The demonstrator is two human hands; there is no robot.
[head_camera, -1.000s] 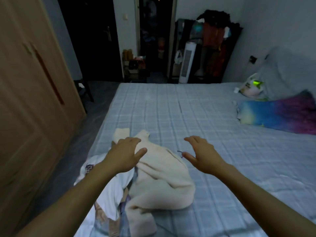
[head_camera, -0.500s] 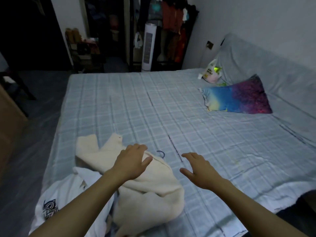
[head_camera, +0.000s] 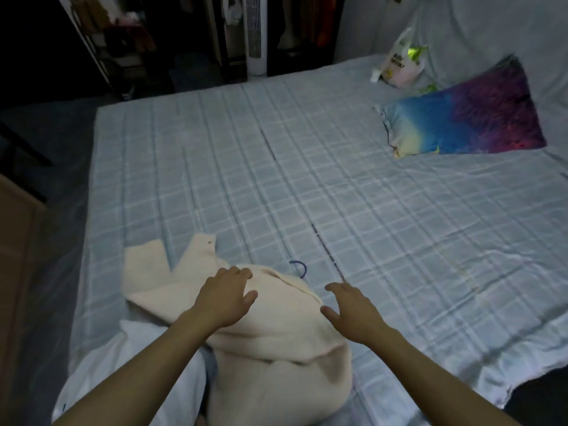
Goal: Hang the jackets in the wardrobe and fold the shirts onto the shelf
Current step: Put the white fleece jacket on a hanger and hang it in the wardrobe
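A cream fleece jacket (head_camera: 276, 342) lies crumpled on the bed near its front left corner. The blue hook of a hanger (head_camera: 299, 267) sticks out from its far edge. A white shirt (head_camera: 147, 370) lies partly under the jacket, at the bed's left edge. My left hand (head_camera: 224, 298) hovers over the jacket's upper part with fingers spread and holds nothing. Just past the jacket's right edge, my right hand (head_camera: 350, 312) is held above the bed, fingers open and empty. The wardrobe (head_camera: 12, 241) shows only as a wooden edge at the far left.
The bed (head_camera: 338, 179) has a pale blue checked sheet. A blue and purple pillow (head_camera: 461, 121) and a plastic bag (head_camera: 399, 63) lie at its far right. A white tower fan (head_camera: 255, 35) and a clothes rack stand beyond the bed. Dark floor runs along the left.
The view has swung right and downward, so the wardrobe door has almost left the frame. Both hands stay spread above the jacket, slightly lower and closer to it.
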